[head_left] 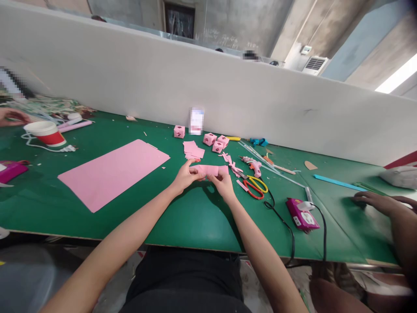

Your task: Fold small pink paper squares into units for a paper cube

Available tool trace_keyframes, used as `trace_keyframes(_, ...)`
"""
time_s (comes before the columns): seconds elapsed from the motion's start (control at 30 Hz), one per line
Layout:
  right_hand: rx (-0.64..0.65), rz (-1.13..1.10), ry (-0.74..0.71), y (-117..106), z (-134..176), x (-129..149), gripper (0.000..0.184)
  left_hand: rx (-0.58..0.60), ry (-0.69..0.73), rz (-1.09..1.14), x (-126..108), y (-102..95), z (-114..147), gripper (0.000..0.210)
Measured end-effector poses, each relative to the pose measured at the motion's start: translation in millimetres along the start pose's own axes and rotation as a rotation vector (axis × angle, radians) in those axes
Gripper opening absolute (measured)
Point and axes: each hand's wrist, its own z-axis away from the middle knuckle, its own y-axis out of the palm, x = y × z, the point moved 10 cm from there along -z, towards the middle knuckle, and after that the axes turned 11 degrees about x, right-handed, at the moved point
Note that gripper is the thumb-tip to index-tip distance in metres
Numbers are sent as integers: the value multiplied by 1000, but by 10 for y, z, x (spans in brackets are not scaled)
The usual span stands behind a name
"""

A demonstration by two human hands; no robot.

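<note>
A pink paper strip [208,170] with creases is stretched between my two hands, just above the green table. My left hand [187,177] pinches its left end, and my right hand [223,181] grips it toward the right. Behind the hands lie pink paper squares [193,150] in a loose pile. Several folded pink paper cubes with dark openings stand farther back, among them a lone cube [179,131] and a cube [210,139] in a cluster. Pink scraps [232,165] lie right of my hands, beside scissors [256,187] with red and yellow handles.
A large pink sheet [114,174] lies to the left. At right are a pink glue gun [253,166], its black cord and a magenta packet [302,214]. A paper cup [45,133] stands far left, near another person's hand. Another person's hand [374,202] rests at right. A white partition [146,78] borders the back.
</note>
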Motion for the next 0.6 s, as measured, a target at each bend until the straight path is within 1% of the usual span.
trace_keyframes(0.07, -17, -2, 1, -22, 1, -4, 44, -4, 1, -13, 9, 7, -7, 69)
trace_keyframes(0.17, -3, -36, 17, -8, -11, -45, 42, -15, 16, -54, 15, 5, -23, 65)
trace_keyframes(0.3, -8, -6, 29, 2, -21, -90, 37, -13, 63, -164, -16, -5, -42, 63)
trace_keyframes(0.43, -10, 79, -9, 15, -11, -41, 33, -28, 155, -364, -101, -5, -22, 59)
trace_keyframes(0.53, -10, 130, -50, 35, 7, 33, 29, -81, 218, -561, -180, 18, 27, 57)
trace_keyframes(0.6, -19, 145, -65, 39, 21, 72, 27, -126, 236, -649, -219, 22, 57, 56)
